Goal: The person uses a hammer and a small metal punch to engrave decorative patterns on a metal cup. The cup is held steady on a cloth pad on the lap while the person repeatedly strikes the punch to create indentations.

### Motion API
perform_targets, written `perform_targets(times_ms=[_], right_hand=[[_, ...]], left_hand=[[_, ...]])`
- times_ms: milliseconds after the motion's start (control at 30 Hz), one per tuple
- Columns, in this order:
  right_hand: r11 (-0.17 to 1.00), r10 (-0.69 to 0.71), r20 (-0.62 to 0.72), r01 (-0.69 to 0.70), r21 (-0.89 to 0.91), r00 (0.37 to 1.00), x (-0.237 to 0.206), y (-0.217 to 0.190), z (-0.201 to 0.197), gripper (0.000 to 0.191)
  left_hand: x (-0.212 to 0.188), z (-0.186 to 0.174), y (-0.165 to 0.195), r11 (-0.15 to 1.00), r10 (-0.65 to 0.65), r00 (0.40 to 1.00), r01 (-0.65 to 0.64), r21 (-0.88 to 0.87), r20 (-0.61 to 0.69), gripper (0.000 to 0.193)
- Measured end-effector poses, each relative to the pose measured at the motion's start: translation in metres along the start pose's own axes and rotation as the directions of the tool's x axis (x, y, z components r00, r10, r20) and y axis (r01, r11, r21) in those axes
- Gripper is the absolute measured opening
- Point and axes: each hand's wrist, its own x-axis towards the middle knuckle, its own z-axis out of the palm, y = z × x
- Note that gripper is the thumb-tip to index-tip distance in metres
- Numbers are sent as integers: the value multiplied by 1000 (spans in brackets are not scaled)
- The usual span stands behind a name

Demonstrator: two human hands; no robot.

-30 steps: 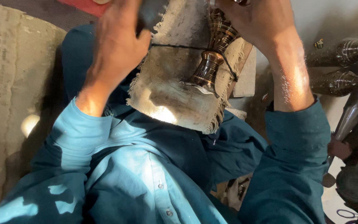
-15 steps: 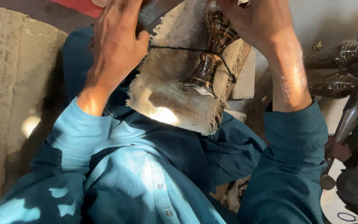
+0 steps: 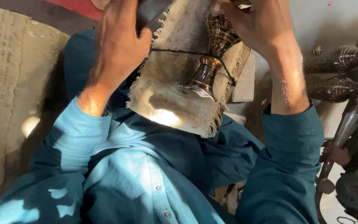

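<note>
1. We see our left hand (image 3: 119,45) clenched around a dark tool handle (image 3: 148,10) at the top edge of the view; only a short stretch of the handle shows, so we cannot tell what kind of tool it is.
2. Our right hand (image 3: 255,25) has its grip closed over the upper part of a small engraved metal vase (image 3: 212,58), which lies tilted, foot toward us, on a frayed burlap cloth (image 3: 175,95) draped over our lap.
3. A thin black cord (image 3: 179,52) runs across the cloth and around the waist of the vase, apparently pinning it down.
4. A pale block (image 3: 245,79) sits just beside the cloth, and to the right two similar dark metal pieces (image 3: 340,74) lie well apart from our hands.
5. We judge the main risk to be the vase rolling or slipping under the cord: it is round and polished, and the cloth gives soft footing.
6. If the tool skids off the curved metal, it could scar the pattern or strike the fingers of the right hand, which sit close to the working spot.
7. The cord could also slide toward the narrow neck and loosen.
</note>
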Motion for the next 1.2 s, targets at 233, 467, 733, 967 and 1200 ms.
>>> perform_targets(times_ms=[233,467,733,967,1200], right_hand=[[993,117,0,-117,12,993,-5,3,0,10],[995,102,-27,-102,-7,994,-9,9,-1,13],[976,199,-12,-198,88,980,-12,1,-4,15],[987,135,-32,-131,96,990,-15,2,-6,12],[983,169,-49,-164,80,984,-19,8,-6,16]], left_hand=[[7,-3,10,1000,-4,1000,4,-27,15,55],[9,-4,15,999,40,999,-40,19,-2,56],[6,5,8,993,-41,998,36,-116,-42,41],[10,5,14,993,-116,992,117,1,55,48],[10,2,17,988,59,997,-64,142,42,53]])
